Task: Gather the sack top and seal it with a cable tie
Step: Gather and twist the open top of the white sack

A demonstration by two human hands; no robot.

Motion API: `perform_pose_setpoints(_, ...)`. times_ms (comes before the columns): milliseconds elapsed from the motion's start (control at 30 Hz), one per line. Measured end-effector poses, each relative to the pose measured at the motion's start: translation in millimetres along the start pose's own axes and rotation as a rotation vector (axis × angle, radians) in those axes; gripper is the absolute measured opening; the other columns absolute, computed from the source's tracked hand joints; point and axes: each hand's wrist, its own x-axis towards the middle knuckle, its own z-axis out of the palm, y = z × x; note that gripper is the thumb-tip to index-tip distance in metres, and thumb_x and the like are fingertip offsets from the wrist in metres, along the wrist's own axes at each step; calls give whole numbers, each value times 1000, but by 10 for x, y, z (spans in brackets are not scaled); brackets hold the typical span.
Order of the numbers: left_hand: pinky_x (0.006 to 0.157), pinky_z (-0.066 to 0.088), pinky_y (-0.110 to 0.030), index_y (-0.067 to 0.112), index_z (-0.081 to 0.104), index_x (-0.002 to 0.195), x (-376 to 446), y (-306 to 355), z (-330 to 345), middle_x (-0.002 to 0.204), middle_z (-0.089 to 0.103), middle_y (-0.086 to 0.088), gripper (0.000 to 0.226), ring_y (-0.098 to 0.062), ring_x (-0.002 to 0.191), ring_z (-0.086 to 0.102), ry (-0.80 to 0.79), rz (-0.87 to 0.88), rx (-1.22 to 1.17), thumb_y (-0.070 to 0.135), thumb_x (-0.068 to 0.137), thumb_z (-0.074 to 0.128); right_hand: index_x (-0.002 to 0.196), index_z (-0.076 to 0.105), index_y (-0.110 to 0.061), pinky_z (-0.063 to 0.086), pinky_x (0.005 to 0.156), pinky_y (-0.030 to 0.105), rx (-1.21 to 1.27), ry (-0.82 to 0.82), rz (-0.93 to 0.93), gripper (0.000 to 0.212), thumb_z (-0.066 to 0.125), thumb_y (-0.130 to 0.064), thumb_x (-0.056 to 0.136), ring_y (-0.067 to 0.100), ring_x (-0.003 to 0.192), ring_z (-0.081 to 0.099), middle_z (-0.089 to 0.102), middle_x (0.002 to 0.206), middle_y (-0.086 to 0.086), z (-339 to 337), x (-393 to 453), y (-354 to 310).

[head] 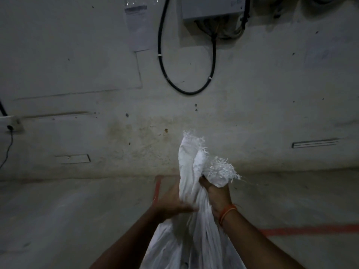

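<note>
A white woven sack [186, 239] stands upright at the bottom middle of the head view, and its frayed top [196, 162] is bunched into a neck. My right hand [217, 193] grips that neck from the right, with frayed threads spilling over its fingers. An orange thread band circles the right wrist. On the left side of the neck, my left hand [172, 202] wraps round the gathered cloth, its fingers hidden behind it. No cable tie is in view.
A stained white wall [252, 113] rises close behind the sack. A looped black cable [186, 91] and a grey box [211, 8] hang on it, and a paper sheet [138, 26] is taped beside them. Red lines [310, 230] mark the concrete floor.
</note>
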Motion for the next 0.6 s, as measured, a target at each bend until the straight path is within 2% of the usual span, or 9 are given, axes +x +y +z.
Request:
perform_pose_setpoints(67,102,41,-9,41,52,130,-7,-117,78,122,58,35,73,14,116,55,-118,20,166,29,70,92,111,73,-10,55,99,45,41,-37,41,34,82,-7,78,23,104,73,77,111,7,115,0,42)
perform_pose_setpoints(167,90,40,1,23,55,125,91,-201,240,117,62,18,66,24,108,55,29,110,92,10,71,90,110,73,-2,55,98,47,106,-120,147,30,79,-9,82,30,105,72,76,111,14,254,42,125)
perform_pose_setpoints(200,91,42,-2,17,53,129,144,-223,286,121,62,13,69,22,111,55,55,103,-11,8,70,89,109,73,0,56,97,47,129,-167,193,27,77,-8,84,32,105,72,76,111,16,265,75,143)
perform_pose_setpoints(300,100,52,-28,13,52,135,324,-302,429,133,61,-2,68,-8,123,61,146,-6,-263,11,75,86,109,73,-3,58,92,36,57,-312,237,23,72,-2,86,28,106,72,77,111,13,228,180,146)
perform_pose_setpoints(333,97,55,-33,19,56,128,370,-309,463,129,63,-3,58,-13,117,64,225,-62,-309,4,79,82,114,72,-4,57,93,33,-19,-352,222,29,74,-4,85,27,109,71,76,114,12,205,214,149)
perform_pose_setpoints(400,86,58,-34,26,63,107,448,-312,501,111,69,-2,41,-11,94,67,344,-219,-363,-4,82,75,127,64,-10,56,92,28,-149,-432,180,48,80,-9,81,21,114,69,73,122,7,130,272,212)
perform_pose_setpoints(467,84,60,-40,19,68,102,534,-337,521,99,72,-4,28,-17,86,69,375,-311,-499,-2,84,70,139,49,-18,53,94,23,-252,-434,116,69,82,-17,79,10,118,64,65,133,-2,40,270,293)
perform_pose_setpoints(533,86,59,-54,6,71,97,584,-351,486,94,72,-22,29,-37,90,72,407,-354,-659,2,69,72,145,37,-27,47,102,26,-366,-337,41,80,81,-30,79,7,126,55,51,144,-7,-83,220,414)
perform_pose_setpoints(600,82,58,-57,-5,68,96,639,-384,428,91,67,-30,50,-48,90,70,466,-421,-759,3,48,69,149,33,-29,43,110,34,-380,-277,45,80,77,-35,82,10,134,47,41,152,-6,-233,116,570)
